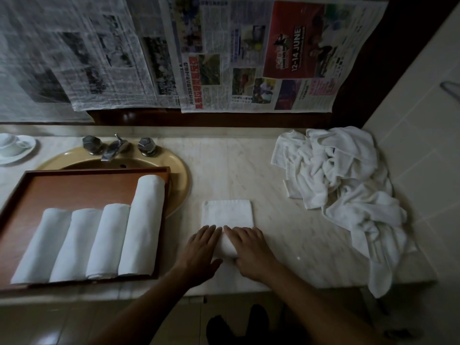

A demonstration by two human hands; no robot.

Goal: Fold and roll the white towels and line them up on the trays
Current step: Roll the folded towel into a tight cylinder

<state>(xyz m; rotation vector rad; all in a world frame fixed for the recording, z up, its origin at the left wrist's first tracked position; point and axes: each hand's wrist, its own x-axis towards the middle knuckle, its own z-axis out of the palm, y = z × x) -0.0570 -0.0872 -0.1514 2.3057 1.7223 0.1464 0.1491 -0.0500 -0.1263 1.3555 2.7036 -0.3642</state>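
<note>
Nearest the front edge of the countertop (236, 165), my left hand (202, 247) and right hand (249, 245) lie palm down with fingers straight, pressing on the rolled end of the folded towel (227, 212). Neither hand pinches, and the index fingers almost meet over the roll. The unrolled part lies flat just beyond my fingertips, toward the countertop's middle.

Assessment: the roll is begun and roughly half the length remains. To finish it well I should:
- keep equal pressure under both palms;
- push straight away from me so the side edges stay flush;
- hold the roll tight enough to match the finished ones.

Uneven pressure would likely cone it.

At the left edge, the wooden tray (94, 171) sits partly over the sink (179, 170). It carries four rolled towels (104, 242) side by side, the rightmost longer. Toward the right back corner lies a pile of unfolded towels (343, 180), one trailing over the front edge. Newspaper sheets (249, 58) hang behind.
</note>
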